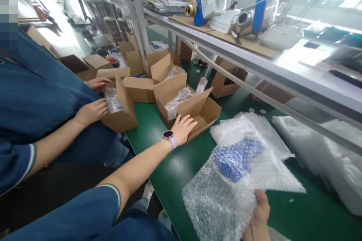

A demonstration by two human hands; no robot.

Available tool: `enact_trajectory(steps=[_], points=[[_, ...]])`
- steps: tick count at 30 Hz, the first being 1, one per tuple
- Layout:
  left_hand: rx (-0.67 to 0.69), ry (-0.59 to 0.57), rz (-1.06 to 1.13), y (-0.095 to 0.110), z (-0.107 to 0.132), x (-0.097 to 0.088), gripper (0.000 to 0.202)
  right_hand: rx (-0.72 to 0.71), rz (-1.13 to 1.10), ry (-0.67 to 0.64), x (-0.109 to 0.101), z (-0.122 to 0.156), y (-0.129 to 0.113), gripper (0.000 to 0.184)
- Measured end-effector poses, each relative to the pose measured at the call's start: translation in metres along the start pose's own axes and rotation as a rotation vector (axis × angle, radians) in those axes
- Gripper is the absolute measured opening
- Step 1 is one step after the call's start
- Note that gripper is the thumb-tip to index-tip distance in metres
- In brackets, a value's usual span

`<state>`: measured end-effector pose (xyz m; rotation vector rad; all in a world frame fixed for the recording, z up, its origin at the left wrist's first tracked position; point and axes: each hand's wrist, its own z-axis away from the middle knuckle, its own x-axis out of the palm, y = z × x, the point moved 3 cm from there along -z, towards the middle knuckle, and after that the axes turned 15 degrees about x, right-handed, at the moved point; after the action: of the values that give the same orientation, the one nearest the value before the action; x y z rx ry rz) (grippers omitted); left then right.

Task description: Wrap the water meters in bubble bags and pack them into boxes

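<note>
At the hands (184, 129) (260, 208), pebbly clear bubble wrap (219, 205), angular cardboard box (211, 113).

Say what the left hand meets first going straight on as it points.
Probably the open cardboard box right by the left hand; depth is unclear, so raised flap or inner wall could come first.

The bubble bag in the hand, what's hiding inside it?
Something blue shows through the bubble bag, which the right hand holds by its near edge. The bubbly layers cover and blur it, so its exact shape can't be seen.
</note>
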<state>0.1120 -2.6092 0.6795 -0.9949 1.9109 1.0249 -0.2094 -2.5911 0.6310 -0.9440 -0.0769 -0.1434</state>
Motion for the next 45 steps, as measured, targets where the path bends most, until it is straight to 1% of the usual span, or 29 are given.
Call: enact_trajectory(steps=[2, 3, 5, 7, 9, 12, 14, 15, 17, 19, 22, 24, 26, 27, 28, 29, 30, 31, 32, 33, 34, 35, 36, 37, 38, 39, 41, 43, 45], points=[[0.039, -0.131, -0.102, -0.018, -0.005, 0.004, 0.031, -0.054, 0.003, 0.02, 0.017, -0.001, -0.03, 0.046], [0.077, -0.174, -0.111, -0.022, -0.001, 0.003, 0.025, -0.081, 0.025, 0.01, 0.029, 0.001, -0.043, 0.044], [0.163, -0.201, -0.095, -0.024, 0.019, -0.006, 0.021, -0.132, 0.117, -0.06, 0.058, 0.009, -0.066, 0.045], [0.231, -0.174, -0.062, -0.022, 0.049, -0.02, 0.02, -0.208, 0.257, -0.161, 0.089, 0.023, -0.085, 0.052], [0.267, -0.135, -0.023, -0.023, 0.081, -0.033, 0.021, -0.349, 0.491, -0.224, 0.122, 0.038, -0.102, 0.06], [0.349, -0.099, 0.059, -0.029, 0.122, -0.044, 0.021, -0.63, 1.01, -0.26, 0.175, 0.058, -0.118, 0.073], [0.407, -0.064, 0.103, -0.035, 0.141, -0.046, 0.021, -0.792, 1.351, -0.365, 0.211, 0.067, -0.114, 0.085], [0.423, -0.034, 0.112, -0.038, 0.149, -0.046, 0.021, -0.852, 1.495, -0.441, 0.228, 0.071, -0.107, 0.091], [0.428, 0.046, 0.1, -0.043, 0.163, -0.045, 0.022, -0.92, 1.766, -0.583, 0.257, 0.075, -0.085, 0.099], [0.427, 0.114, 0.073, -0.044, 0.176, -0.043, 0.02, -0.939, 2.0, -0.685, 0.276, 0.073, -0.056, 0.101], [0.461, 0.182, 0.066, -0.038, 0.195, -0.037, 0.015, -0.873, 2.201, -0.828, 0.29, 0.058, -0.009, 0.104], [0.48, 0.205, 0.093, -0.032, 0.206, -0.034, 0.016, -0.795, 2.214, -0.928, 0.291, 0.044, 0.016, 0.103], [0.464, 0.205, 0.11, -0.028, 0.213, -0.033, 0.02, -0.747, 2.178, -1.0, 0.288, 0.032, 0.032, 0.098], [0.446, 0.199, 0.11, -0.028, 0.215, -0.034, 0.02, -0.74, 2.155, -1.012, 0.284, 0.028, 0.037, 0.095], [0.43, 0.195, 0.105, -0.028, 0.216, -0.034, 0.02, -0.751, 2.129, -0.995, 0.278, 0.026, 0.04, 0.09], [0.417, 0.192, 0.098, -0.028, 0.216, -0.034, 0.019, -0.774, 2.096, -0.936, 0.271, 0.026, 0.041, 0.082], [0.41, 0.191, 0.092, -0.029, 0.216, -0.034, 0.018, -0.801, 2.047, -0.831, 0.261, 0.027, 0.04, 0.074], [0.407, 0.193, 0.09, -0.03, 0.215, -0.034, 0.016, -0.814, 1.977, -0.69, 0.251, 0.028, 0.038, 0.067], [0.407, 0.201, 0.092, -0.031, 0.214, -0.034, 0.016, -0.787, 1.893, -0.54, 0.239, 0.028, 0.035, 0.061], [0.407, 0.208, 0.101, -0.032, 0.213, -0.035, 0.015, -0.696, 1.803, -0.405, 0.226, 0.026, 0.034, 0.057], [0.404, 0.212, 0.121, -0.032, 0.212, -0.035, 0.016, -0.54, 1.695, -0.298, 0.214, 0.022, 0.035, 0.056], [0.398, 0.213, 0.151, -0.032, 0.211, -0.036, 0.016, -0.356, 1.579, -0.236, 0.204, 0.016, 0.038, 0.059], [0.386, 0.209, 0.183, -0.031, 0.212, -0.037, 0.015, -0.184, 1.464, -0.215, 0.198, 0.01, 0.043, 0.064], [0.368, 0.201, 0.209, -0.029, 0.212, -0.038, 0.016, -0.051, 1.359, -0.22, 0.197, 0.002, 0.049, 0.066], [0.35, 0.19, 0.225, -0.026, 0.214, -0.038, 0.019, 0.033, 1.271, -0.236, 0.2, -0.006, 0.054, 0.065], [0.334, 0.183, 0.228, -0.022, 0.216, -0.038, 0.025, 0.071, 1.208, -0.259, 0.208, -0.013, 0.058, 0.063], [0.324, 0.194, 0.196, -0.012, 0.222, -0.035, 0.038, 0.082, 1.153, -0.317, 0.23, -0.025, 0.064, 0.059], [0.308, 0.26, 0.14, -0.002, 0.23, -0.028, 0.04, 0.094, 1.12, -0.366, 0.257, -0.031, 0.071, 0.055], [0.265, 0.353, 0.081, 0.004, 0.236, -0.019, 0.035, 0.086, 1.112, -0.414, 0.287, -0.031, 0.08, 0.05]])
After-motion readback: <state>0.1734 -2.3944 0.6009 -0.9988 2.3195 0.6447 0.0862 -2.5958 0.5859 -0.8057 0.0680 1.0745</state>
